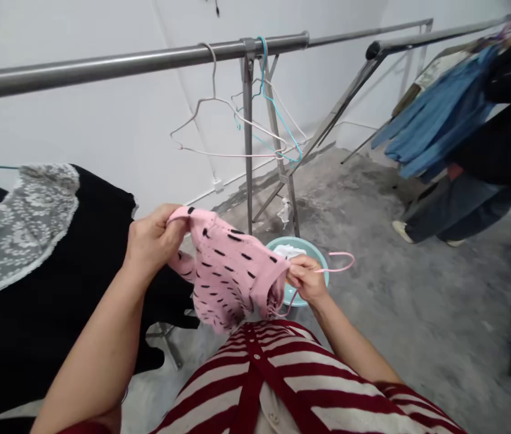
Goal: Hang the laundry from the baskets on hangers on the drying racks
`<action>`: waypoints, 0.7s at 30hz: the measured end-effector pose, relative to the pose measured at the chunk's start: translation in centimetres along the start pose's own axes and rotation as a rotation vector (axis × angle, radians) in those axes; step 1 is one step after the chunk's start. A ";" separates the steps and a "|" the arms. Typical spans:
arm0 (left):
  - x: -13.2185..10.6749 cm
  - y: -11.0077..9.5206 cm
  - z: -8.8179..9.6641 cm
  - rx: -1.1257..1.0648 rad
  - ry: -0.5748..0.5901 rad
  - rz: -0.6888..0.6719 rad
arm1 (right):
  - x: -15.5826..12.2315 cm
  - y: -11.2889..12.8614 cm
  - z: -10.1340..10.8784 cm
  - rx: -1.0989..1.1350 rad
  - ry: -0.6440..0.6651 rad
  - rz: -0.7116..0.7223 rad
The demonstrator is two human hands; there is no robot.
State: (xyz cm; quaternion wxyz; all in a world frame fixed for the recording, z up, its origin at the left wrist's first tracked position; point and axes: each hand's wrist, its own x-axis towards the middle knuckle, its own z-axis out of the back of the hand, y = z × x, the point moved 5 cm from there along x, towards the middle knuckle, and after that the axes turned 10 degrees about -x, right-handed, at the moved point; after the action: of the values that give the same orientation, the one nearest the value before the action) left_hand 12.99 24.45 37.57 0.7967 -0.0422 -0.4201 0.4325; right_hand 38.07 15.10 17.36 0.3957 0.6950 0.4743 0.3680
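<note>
- Left hand: closed in a firm grip on the shoulder edge of a pink knit top with short black dashes; held up in the air between both hands, in front of the person's chest and above the basin.
- Right hand: fingers pinched narrow on a pink wire hanger and on the top's lower edge; the hanger's hook sticks out to the right, and its other end disappears into the top's opening.
- Black garment with grey lace collar: at left, just beside the left hand and forearm.
- Teal plastic basin: on the concrete floor below the right hand, holding white cloth.
- Steel drying rack rail: ahead, carrying pale wire hangers and a blue wire hanger.
- Blue denim garment: on a second rack at right, beside a co-worker in jeans and white shoes.
- Red-and-white striped cardigan: worn by the person.
</note>
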 end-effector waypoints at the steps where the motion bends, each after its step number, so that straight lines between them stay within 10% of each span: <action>1: 0.2 0.0 0.5 0.056 0.009 -0.011 | 0.2 0.4 -0.2 0.013 -0.005 0.008; 5: -0.4 -4.3 2.2 0.080 -0.023 -0.353 | 0.6 1.8 -1.5 -0.005 0.022 -0.001; 8: -1.8 -8.5 -0.7 0.020 0.269 -0.564 | 0.5 2.8 -3.3 -0.050 0.097 0.014; 13: -2.1 -9.3 -5.3 0.111 0.727 -0.377 | 1.1 4.0 -5.1 -0.165 0.419 0.083; 17: -0.8 -7.4 -2.4 0.088 0.671 -0.310 | 1.4 3.3 -4.9 -0.409 0.877 0.218; 21: 0.0 -6.1 1.9 -0.003 0.383 -0.438 | 0.7 0.7 -4.6 -0.860 0.936 0.379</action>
State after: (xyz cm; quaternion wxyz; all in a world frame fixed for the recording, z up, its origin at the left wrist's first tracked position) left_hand 15.61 20.09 41.41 0.9360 -0.0325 -0.2614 0.2336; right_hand 34.41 16.51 19.96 0.3184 0.3133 0.2765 0.8509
